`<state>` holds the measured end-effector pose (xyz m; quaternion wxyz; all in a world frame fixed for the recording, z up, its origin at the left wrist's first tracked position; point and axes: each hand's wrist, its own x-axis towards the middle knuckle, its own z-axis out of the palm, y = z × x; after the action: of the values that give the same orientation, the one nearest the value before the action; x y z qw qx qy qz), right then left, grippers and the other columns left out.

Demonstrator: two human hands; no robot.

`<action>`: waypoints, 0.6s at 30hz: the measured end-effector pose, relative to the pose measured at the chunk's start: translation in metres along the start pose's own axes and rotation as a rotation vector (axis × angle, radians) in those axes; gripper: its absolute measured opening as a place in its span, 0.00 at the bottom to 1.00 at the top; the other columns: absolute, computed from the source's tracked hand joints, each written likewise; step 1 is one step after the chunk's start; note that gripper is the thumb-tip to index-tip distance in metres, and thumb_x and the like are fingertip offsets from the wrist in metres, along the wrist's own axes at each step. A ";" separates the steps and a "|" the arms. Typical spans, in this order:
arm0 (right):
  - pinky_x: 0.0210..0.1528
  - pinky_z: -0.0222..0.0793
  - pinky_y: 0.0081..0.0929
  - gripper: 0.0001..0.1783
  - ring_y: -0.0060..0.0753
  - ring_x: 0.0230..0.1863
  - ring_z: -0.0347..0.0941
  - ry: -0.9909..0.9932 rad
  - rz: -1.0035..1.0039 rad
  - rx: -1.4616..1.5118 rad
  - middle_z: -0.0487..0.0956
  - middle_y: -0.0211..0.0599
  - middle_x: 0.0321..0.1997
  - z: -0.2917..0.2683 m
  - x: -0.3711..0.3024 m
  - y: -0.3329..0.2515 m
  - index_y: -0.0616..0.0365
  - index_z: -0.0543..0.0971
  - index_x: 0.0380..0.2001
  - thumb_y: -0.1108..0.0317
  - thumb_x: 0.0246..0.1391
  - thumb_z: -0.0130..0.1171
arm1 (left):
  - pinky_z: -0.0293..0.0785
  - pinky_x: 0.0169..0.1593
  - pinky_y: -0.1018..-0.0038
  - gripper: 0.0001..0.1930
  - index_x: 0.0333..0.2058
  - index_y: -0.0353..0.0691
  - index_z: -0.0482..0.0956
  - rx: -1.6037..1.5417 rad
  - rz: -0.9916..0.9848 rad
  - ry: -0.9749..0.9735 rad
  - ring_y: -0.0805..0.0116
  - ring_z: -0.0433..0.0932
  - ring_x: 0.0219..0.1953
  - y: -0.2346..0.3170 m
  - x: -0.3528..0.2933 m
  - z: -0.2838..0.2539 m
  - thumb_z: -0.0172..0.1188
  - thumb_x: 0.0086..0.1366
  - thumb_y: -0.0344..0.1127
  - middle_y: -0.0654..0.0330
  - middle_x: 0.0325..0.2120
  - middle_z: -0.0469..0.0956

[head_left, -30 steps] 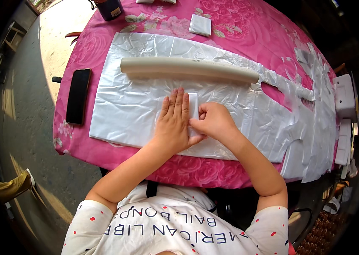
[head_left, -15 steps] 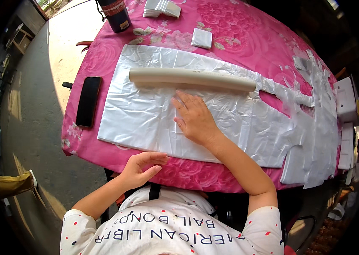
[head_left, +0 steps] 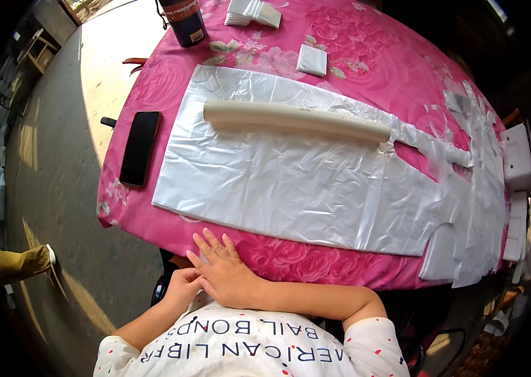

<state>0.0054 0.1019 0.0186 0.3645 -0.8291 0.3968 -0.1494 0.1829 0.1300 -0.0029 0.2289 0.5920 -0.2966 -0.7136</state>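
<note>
left hand by right hand, beige tube on white plastic sheeting, pink floral tablecloth

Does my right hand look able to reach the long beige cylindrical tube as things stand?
Probably yes: between your right hand and the tube lie only the pink floral tablecloth and flat white plastic sheeting; nothing upright blocks the way.

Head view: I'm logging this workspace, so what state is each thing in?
Right hand: open, fingers apart
Left hand: fingers bent, tips partly hidden
White plastic: spread out, creased
Pale tube: lying on its side
Phone: flat, screen dark
Dark bottle: upright, top out of view
Nearer white square: folded, lying flat
Farther white squares: stacked, overlapping
Pink cloth: spread, partly covered
</note>
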 end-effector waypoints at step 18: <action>0.35 0.67 0.22 0.10 0.22 0.31 0.72 0.950 0.393 0.593 0.79 0.32 0.30 -0.278 0.082 0.240 0.65 0.78 0.34 0.69 0.51 0.58 | 0.74 0.44 0.71 0.20 0.44 0.37 0.75 0.760 1.018 -0.133 0.57 0.77 0.43 0.102 0.024 0.061 0.64 0.49 0.27 0.52 0.45 0.75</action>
<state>-0.2231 -0.1964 0.0331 0.3838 -0.4454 0.6038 -0.5383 0.1160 0.0494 0.0586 0.2943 0.3714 -0.7867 -0.3956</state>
